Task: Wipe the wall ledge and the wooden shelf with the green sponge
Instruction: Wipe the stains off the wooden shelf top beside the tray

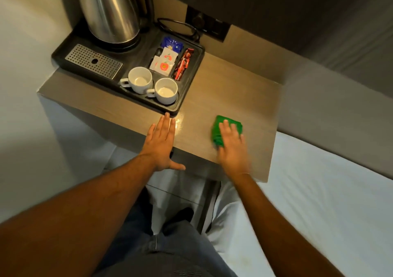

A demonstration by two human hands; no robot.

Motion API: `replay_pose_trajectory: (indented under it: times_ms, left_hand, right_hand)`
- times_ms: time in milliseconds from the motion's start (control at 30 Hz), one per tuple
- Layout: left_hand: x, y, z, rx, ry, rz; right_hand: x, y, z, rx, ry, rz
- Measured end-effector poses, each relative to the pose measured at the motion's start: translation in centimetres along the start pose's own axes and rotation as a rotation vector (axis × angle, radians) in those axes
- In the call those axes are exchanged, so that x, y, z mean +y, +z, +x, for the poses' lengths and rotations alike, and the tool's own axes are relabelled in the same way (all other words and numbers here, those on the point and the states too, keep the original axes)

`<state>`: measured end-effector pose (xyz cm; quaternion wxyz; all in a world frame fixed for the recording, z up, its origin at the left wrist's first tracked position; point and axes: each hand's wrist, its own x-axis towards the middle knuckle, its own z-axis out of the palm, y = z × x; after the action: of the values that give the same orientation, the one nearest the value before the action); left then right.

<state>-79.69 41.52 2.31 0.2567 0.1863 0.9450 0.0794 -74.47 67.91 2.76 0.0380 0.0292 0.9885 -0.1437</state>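
The wooden shelf (234,89) runs across the middle of the view. A green sponge (221,125) lies on its front right part, and my right hand (230,147) presses flat on top of it, covering its near half. My left hand (162,144) rests flat on the shelf's front edge with fingers straight and thumb spread, holding nothing. Its fingertips almost touch the front corner of the black tray (191,81). I cannot pick out the wall ledge in this view.
The black tray fills the shelf's left half, with a steel kettle (108,10), two white cups (140,81), sachets (163,61) and a drip grille (93,63). A wall socket with a cord (204,24) sits behind. A white bed (329,191) lies right.
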Motion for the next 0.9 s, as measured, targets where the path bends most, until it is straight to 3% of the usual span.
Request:
replay_pose_trajectory:
  times_ms: [133, 233, 300, 467, 633, 700, 900]
  left_hand:
    - [0.1, -0.3, -0.2, -0.010, 0.000, 0.019]
    - [0.3, -0.1, -0.2, 0.022, -0.010, 0.031]
    - [0.2, 0.1, 0.0, 0.020, -0.003, 0.024]
    - [0.2, 0.6, 0.3, 0.026, -0.009, 0.039]
    - [0.0, 0.3, 0.2, 0.014, -0.009, 0.014]
    - [0.1, 0.4, 0.3, 0.015, -0.013, 0.024]
    - [-0.3, 1.4, 0.6, 0.061, -0.018, 0.035]
  right_hand:
    - [6.8, -4.4, 4.7, 0.075, 0.244, -0.078]
    - [6.2, -5.6, 11.0, 0.052, 0.360, -0.087]
    - [2.2, -4.4, 12.6, 0.024, 0.304, -0.063]
    - [-10.0, 2.4, 4.2, -0.018, -0.166, 0.036]
    - [-8.0, 3.8, -2.6, -0.052, -0.179, 0.016]
    - [-5.1, 2.7, -4.9, -0.038, -0.109, 0.018]
    - [4.8, -1.9, -5.0, 0.092, 0.409, 0.010]
